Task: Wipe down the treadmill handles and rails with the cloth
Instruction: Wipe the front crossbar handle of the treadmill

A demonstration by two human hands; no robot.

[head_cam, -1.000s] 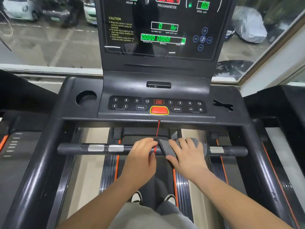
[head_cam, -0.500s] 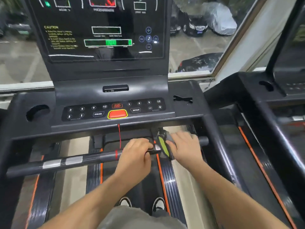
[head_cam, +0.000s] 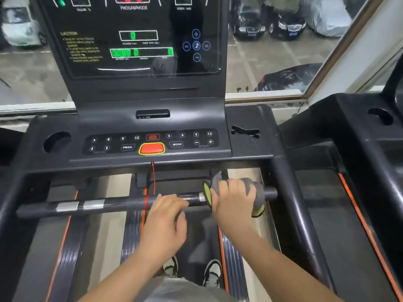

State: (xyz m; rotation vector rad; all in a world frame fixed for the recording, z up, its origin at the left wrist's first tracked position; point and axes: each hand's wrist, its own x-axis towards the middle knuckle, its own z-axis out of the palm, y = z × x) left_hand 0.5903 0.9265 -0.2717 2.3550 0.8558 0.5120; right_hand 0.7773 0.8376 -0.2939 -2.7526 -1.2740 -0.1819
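A black horizontal handlebar with silver sensor patches crosses the treadmill below the console. A grey cloth with yellow-green edging is wrapped round the bar near its right end. My right hand grips the cloth round the bar. My left hand is just left of it, fingers loosely curled over the bar's middle and a little blurred. The black right side rail runs down past the bar's end. The left side rail is at the frame's left edge.
The console with its buttons, red stop button and a hanging red cord sits just above the bar. A second treadmill stands close on the right. My shoes stand on the belt below. A window is behind the display.
My right hand has slid the cloth rightward along the bar, from the middle to near its right end. My left hand has followed a little and loosened its grip.
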